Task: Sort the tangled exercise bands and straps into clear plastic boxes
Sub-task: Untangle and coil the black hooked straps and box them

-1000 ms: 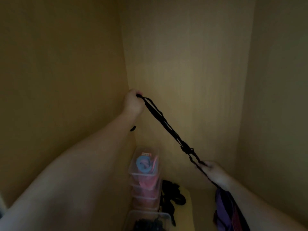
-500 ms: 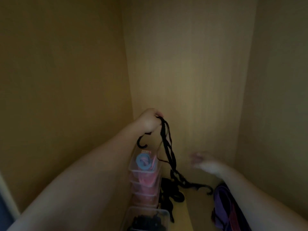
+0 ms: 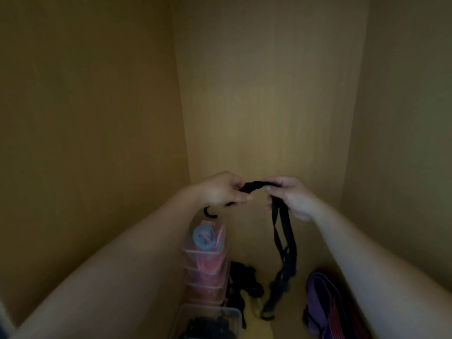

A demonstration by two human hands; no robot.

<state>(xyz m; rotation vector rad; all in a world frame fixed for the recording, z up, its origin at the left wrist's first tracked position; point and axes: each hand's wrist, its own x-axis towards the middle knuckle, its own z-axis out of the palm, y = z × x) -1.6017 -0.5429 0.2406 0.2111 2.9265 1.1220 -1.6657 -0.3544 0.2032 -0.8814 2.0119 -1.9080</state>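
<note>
mid-fold on the black strap [image 3: 285, 231], pinched in curled left hand [image 3: 220, 192] and right hand [image 3: 296, 199] (tail dangling); next, likely gathering slack, then dropping into the near clear box [image 3: 230, 311].

Dim, yellowish light; soft, grainy, edges darkened.

Cupboard int., light wood-grain finish, dim lighting. Left side panel [image 3: 85, 118] at 9 o'clock, back panel [image 3: 269, 106] at 12, right side panel [image 3: 411, 118] at 3 — all plain, meeting at vertical corner joints. Floor board [image 3: 288, 324] at 6, same finish, partly covered. Pale strip [image 3: 3, 319] at 8, frame corner — ident. not possible.
</note>
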